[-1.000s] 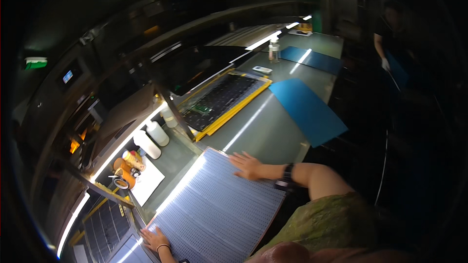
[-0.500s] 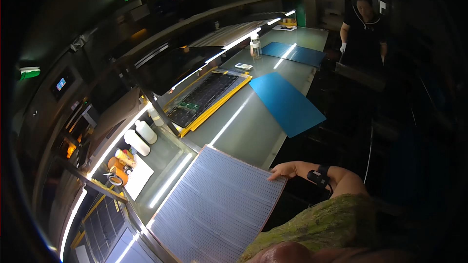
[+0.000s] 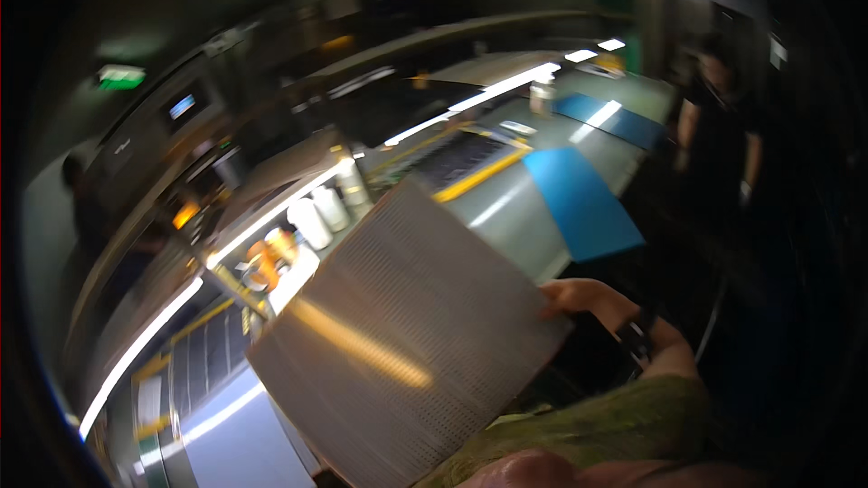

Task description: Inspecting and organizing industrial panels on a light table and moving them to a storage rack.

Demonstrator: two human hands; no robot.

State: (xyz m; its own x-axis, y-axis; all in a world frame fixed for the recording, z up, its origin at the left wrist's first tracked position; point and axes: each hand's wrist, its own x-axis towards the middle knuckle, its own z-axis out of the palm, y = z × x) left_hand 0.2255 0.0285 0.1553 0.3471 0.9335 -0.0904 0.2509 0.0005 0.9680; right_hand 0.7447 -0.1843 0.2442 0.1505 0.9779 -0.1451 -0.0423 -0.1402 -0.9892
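Panel [image 3: 407, 334], a large grey sheet with fine rows of lines, is lifted off the long worktable [image 3: 506, 217] and tilted, and the picture of it is blurred. Right hand [image 3: 588, 300] grips its right corner, fingers curled over the edge, with a dark watch at the wrist just behind. Left hand is not visible, so I cannot tell its state; the panel covers that side. Beyond the right hand a blue mat [image 3: 579, 203] lies on the table, and further away a second blue mat [image 3: 610, 119]. Past the panel's far edge stand white bottles [image 3: 316, 217]. Another person [image 3: 719, 136] stands far right.
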